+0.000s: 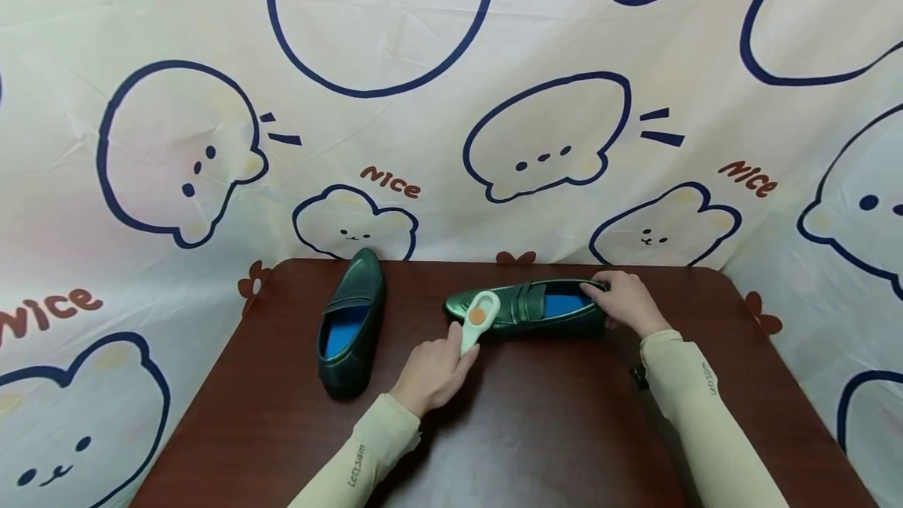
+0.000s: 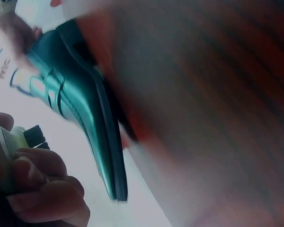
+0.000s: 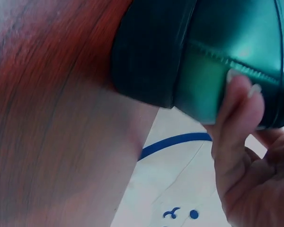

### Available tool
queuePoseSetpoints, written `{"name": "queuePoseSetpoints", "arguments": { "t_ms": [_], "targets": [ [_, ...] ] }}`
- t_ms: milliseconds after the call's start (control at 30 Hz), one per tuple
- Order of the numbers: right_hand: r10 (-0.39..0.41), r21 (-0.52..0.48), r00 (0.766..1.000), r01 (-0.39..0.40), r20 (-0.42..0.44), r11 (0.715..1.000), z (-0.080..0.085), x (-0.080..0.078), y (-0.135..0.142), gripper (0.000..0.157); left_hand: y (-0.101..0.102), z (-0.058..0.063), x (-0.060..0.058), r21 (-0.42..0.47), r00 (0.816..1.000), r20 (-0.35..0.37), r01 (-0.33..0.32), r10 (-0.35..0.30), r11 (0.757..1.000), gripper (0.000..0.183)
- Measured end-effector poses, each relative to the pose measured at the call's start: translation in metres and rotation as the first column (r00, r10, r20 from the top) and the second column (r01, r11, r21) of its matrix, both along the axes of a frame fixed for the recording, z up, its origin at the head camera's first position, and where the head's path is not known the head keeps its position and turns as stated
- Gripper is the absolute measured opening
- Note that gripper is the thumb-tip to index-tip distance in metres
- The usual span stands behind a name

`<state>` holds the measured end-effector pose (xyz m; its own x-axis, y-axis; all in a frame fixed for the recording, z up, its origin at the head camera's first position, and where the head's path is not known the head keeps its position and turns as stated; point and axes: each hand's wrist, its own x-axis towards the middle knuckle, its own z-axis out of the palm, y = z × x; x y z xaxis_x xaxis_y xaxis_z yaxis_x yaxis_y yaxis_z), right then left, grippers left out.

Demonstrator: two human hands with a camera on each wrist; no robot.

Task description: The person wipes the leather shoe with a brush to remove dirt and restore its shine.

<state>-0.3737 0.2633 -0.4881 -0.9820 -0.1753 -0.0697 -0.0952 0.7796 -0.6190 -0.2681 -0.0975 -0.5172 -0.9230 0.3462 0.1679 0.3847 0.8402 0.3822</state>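
Note:
My left hand (image 1: 433,367) grips a small shoe brush (image 1: 478,315) with a pale handle and an orange dot. Its short dark bristles (image 2: 34,136) show in the left wrist view, apart from the shoe there. With my right hand (image 1: 626,302) I hold the heel end of a shiny green loafer (image 1: 518,302). That loafer has a blue insole, and its toe points left. Thumb and fingers pinch the back of its heel (image 3: 208,87) in the right wrist view. The other green loafer (image 1: 364,296) stands to the left, toe toward the back, touched by neither hand.
A dark reddish-brown wooden table (image 1: 550,429) bears both shoes. Behind it and at its sides hangs a pale cloth (image 1: 437,139) printed with blue-outlined cartoon bears. The left loafer's toe reaches the table's back edge.

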Motion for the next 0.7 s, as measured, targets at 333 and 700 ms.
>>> {"name": "queuePoseSetpoints", "arguments": {
  "t_ms": [333, 700],
  "targets": [
    [-0.035, 0.022, 0.999, 0.035, -0.02, 0.999, 0.002, 0.0, 0.001, 0.049, 0.04, -0.01, -0.012, 0.068, 0.98, 0.2, 0.007, -0.02, 0.998, 0.047],
    [-0.039, 0.044, 0.999, 0.039, -0.002, 0.998, -0.003, -0.002, -0.004, 0.055, 0.046, -0.021, -0.009, 0.12, 0.96, 0.27, -0.108, 0.072, 0.987, 0.042]
  ]
}}
